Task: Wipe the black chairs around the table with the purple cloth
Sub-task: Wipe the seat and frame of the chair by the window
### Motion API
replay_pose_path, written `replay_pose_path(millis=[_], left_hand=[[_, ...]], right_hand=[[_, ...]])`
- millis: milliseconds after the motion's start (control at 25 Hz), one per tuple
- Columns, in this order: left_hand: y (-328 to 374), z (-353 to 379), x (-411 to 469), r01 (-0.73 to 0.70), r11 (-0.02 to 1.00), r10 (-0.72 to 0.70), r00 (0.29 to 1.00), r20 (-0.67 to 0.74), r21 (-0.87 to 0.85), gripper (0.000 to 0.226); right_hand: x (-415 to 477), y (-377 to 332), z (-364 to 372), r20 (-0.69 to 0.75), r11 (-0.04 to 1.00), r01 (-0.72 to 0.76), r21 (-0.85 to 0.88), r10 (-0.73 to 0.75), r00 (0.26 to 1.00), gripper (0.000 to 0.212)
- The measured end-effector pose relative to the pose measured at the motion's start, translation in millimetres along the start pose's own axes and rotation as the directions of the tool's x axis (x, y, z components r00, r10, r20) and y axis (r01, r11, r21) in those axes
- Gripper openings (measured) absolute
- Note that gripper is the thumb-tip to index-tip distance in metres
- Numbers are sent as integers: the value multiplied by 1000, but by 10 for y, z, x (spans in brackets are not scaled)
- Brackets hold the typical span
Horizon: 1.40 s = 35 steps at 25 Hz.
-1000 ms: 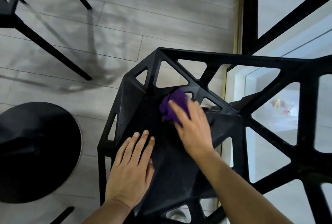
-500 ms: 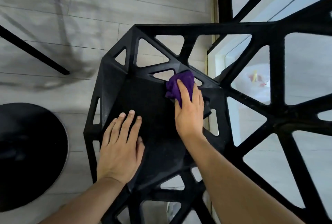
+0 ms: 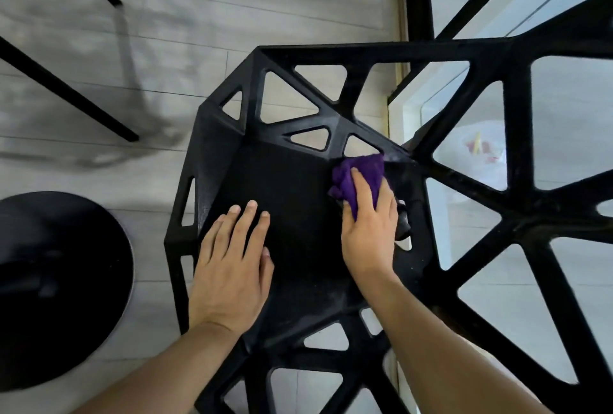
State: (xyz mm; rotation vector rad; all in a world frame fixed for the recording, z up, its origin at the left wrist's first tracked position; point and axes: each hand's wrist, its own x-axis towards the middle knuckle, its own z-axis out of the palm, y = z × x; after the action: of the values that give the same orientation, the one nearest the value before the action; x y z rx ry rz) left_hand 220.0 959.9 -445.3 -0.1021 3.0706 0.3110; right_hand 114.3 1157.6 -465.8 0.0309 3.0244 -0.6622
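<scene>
I look down on a black chair with triangular cut-outs; its flat seat fills the middle of the view. My left hand lies flat on the front left of the seat, fingers straight. My right hand holds the bunched purple cloth and presses it on the seat's far right corner, where the seat meets the lattice backrest. The index finger lies over the cloth; the other fingers are hidden in it.
A round black table base sits on the grey plank floor at the left. Thin black legs of another chair cross the upper left. Through the backrest I see a pale door threshold and a white plastic bag.
My right hand has slid the cloth across the back of the seat toward the right corner. My left hand has stayed flat on the seat. The view has shifted.
</scene>
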Motion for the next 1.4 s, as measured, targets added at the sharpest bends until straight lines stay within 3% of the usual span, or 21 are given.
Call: replay_pose_path(millis=[120,280,440,520,640,840,1000,1160,1400], left_hand=[[-14,-6,-14,10,1000,-10,1000,2,0,53],[17,20,0,18,1000,-18,1000,-11,15,53],[-9,22,-28,7,1000,-6,999,-50,26,53],[14,36,-32,16,999,-14,998,-61,30,53],[21,71,-11,18,999,-16,998,-60,39,54],[6,41,-21,7,999,-3,997,-80,51,54],[14,55,-14,10,999,-7,997,-75,38,53],[-33,79,-22,1,1000,-3,994,-112,-18,49],[-11,4,-49,69,933,-139,975,-176,-352,47]], right_hand=[[206,235,-165,75,978,200,-62,-196,978,57],[336,-62,22,-82,998,-35,51,39,996,54],[368,-117,60,61,946,323,0,-323,945,59],[672,-158,30,6,947,320,5,-320,947,59],[699,-445,174,-65,976,197,98,-191,979,56],[605,-452,255,74,872,489,11,-488,869,59],[498,-614,338,-9,943,312,111,-313,950,54],[368,-543,283,32,905,400,146,-408,912,52],[-416,-432,173,120,919,297,259,-335,934,51]])
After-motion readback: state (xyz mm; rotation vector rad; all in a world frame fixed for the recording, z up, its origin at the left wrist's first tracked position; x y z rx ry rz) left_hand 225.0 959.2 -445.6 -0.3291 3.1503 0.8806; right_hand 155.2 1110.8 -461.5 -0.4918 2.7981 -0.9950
